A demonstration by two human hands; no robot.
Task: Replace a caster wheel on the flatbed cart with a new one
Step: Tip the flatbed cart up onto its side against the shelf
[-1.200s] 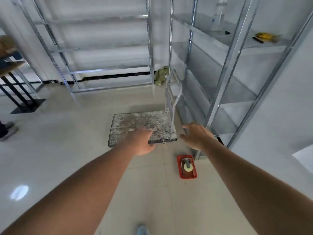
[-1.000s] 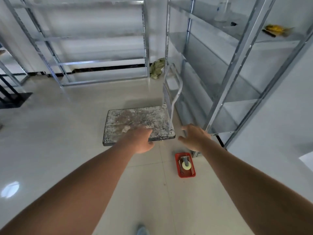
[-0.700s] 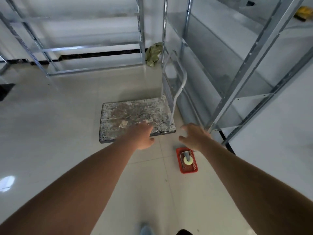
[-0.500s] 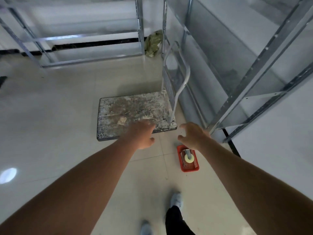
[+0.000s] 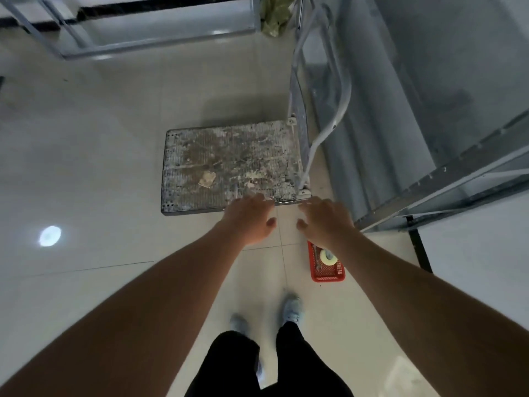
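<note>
Looking down from the head camera, I have the pale tiled floor (image 5: 86, 156) filling most of the frame, glossy enough to throw back a round light spot at middle left. Metal shelving (image 5: 446, 116) runs down the whole right side, and a second rack frame (image 5: 148, 38) crosses the top left.

Next in size is the flatbed cart (image 5: 229, 164), sitting upright on the floor at frame centre. Its paint-spattered deck runs long-axis left to right across the picture, and its tubular handle (image 5: 329, 90) stands at the right end, close against the shelving. I see no caster from here; I judge the wheels are under the deck, so the cart must be tipped or turned over before any can be reached.

Both hands are stretched out ahead of me toward the near long edge of the deck. My left hand (image 5: 249, 222) is spread, fingers relaxed, its tips over that edge; I cannot tell whether they touch it. My right hand (image 5: 323, 222) is likewise spread and holds nothing, and it hangs just off the near right corner, where the handle post meets the deck. So the cart lies straight ahead of and below both hands, the right one nearer the handle end.

Smallest, a red basket (image 5: 327, 267) sits on the floor under my right forearm, at lower right of centre, holding what I take to be the new caster (image 5: 325, 257), pale-wheeled. My shoes (image 5: 290, 309) show at bottom centre.
</note>
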